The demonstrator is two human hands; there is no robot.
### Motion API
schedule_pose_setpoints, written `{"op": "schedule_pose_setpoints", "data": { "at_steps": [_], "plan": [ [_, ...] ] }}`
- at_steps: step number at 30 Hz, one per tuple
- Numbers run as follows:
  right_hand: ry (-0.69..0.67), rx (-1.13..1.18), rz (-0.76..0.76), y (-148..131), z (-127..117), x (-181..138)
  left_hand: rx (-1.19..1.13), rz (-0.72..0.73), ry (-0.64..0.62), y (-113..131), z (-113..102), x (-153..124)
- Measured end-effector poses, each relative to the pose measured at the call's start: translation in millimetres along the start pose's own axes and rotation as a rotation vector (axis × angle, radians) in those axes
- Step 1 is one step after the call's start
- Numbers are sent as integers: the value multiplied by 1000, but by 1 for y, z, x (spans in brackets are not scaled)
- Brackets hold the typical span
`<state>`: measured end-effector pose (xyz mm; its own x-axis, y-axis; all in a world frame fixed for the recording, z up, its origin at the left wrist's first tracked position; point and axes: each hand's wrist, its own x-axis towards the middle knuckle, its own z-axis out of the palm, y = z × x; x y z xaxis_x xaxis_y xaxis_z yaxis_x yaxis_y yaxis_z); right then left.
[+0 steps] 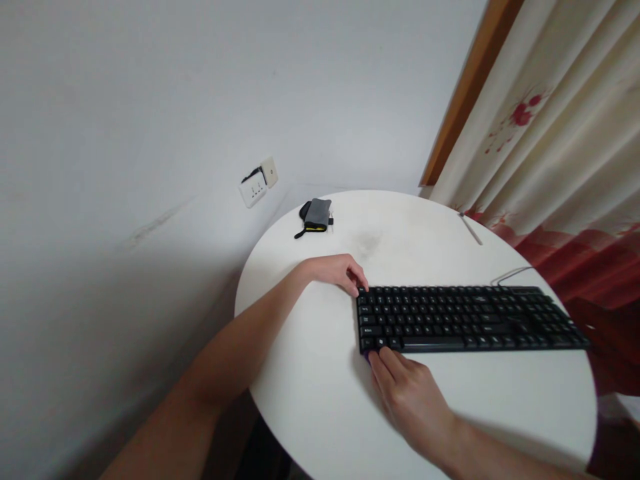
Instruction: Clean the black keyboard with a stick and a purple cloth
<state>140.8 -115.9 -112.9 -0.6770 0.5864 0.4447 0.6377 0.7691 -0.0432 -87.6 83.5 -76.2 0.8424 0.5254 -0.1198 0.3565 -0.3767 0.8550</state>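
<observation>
Two hands at the left end of a black keyboard on a round white counter.

The counter [325, 400] stands in a room corner, a plain grey-white wall with a wall socket [257, 185] at 10 o'clock and a cream curtain [565, 133] with red flowers at 2 o'clock. A grey pouch [317, 216] lies near the far rim at 11 o'clock, well apart from the keyboard [465, 319], which stretches from centre toward 3 o'clock. The left hand [336, 271] rests with loosely curled fingertips touching the keyboard's far-left corner, grasping nothing. The right hand [407, 393], at 6 o'clock, touches the near-left corner with extended fingers; whether it pinches the edge I cannot tell.
</observation>
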Motion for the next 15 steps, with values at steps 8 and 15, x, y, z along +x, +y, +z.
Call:
{"op": "schedule_pose_setpoints", "data": {
  "at_steps": [8,15],
  "plan": [
    [-71,18,26,-15,2,13,9,7,10,1,0,-1],
    [-62,162,-157,-24,-10,10,11,-2,2,-1,0,0]
  ]
}}
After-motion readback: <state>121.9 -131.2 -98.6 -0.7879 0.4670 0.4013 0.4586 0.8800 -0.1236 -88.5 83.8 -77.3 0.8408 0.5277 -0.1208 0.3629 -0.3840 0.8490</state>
